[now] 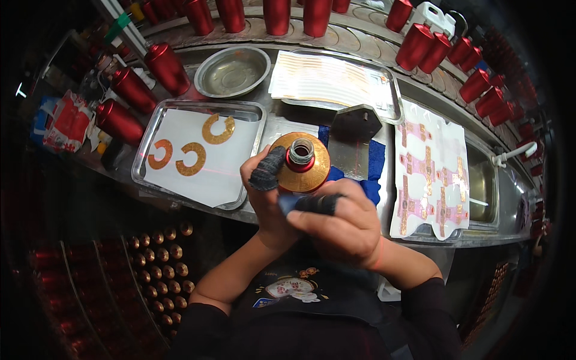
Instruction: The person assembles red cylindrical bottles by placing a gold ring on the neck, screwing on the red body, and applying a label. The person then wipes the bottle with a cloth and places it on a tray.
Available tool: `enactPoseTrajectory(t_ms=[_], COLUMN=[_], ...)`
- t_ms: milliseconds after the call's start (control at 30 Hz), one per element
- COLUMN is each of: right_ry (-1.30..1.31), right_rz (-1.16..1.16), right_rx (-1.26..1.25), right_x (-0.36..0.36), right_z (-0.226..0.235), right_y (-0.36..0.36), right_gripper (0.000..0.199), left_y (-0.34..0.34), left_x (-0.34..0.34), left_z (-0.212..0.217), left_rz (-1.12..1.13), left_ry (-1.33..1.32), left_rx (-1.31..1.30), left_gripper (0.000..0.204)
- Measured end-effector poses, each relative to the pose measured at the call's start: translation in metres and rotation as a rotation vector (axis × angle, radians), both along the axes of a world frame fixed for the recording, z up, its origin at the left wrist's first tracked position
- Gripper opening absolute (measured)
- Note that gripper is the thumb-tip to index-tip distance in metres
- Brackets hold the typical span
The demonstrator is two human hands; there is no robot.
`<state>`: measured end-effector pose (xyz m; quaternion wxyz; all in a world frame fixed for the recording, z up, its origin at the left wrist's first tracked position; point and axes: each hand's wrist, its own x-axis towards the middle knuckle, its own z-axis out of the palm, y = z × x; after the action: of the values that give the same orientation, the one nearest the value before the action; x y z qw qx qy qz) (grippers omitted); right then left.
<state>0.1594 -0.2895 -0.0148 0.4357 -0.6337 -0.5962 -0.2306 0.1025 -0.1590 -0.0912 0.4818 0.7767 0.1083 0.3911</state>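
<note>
A red bottle with a bare threaded neck [301, 152] stands upright in front of me, seen from above. A gold ring-shaped label [311, 175] lies around its shoulder. My left hand [264, 195] is wrapped round the bottle's left side, its thumb in a black finger cover on the label. Close in front of the bottle, my right hand [345, 225] is closed, with a black cover on one finger. Something bluish and blurred shows at its fingertips; I cannot make out what it is. On the left, a steel tray [139, 161] holds a white sheet with gold C-shaped labels [191, 159].
A round metal bowl [233, 72] and a tray of pale strips [330, 78] stand behind. A dark angled block [355, 125] sits by a blue cloth [375, 168]. Pink-and-gold label sheets [429, 174] lie right, beside a sink [483, 186]. Red bottles [167, 69] line the back conveyor and left.
</note>
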Motion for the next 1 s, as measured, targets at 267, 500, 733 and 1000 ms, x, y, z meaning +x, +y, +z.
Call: enactPoseTrajectory(t_ms=[267, 500, 733, 1000], right_ry=[0.261, 1.014, 0.962, 0.970], right_rz=[0.117, -0.120, -0.131, -0.103], right_rx=[-0.030, -0.062, -0.001, 0.094], right_x=[0.006, 0.032, 0.065, 0.047], right_z=[-0.002, 0.000, -0.010, 0.023], right_y=[-0.024, -0.015, 0.000, 0.001], right_gripper=[0.028, 0.023, 0.024, 0.020], left_y=[0.004, 0.029, 0.075, 0.068], left_x=[-0.002, -0.007, 0.000, -0.009], left_z=[0.007, 0.027, 0.043, 0.048], left_rz=[0.050, -0.291, -0.712, -0.714], left_ry=[-0.042, 0.091, 0.233, 0.207], left_rx=[0.248, -0.140, -0.156, -0.176], left_gripper=[0.084, 0.079, 0.084, 0.108])
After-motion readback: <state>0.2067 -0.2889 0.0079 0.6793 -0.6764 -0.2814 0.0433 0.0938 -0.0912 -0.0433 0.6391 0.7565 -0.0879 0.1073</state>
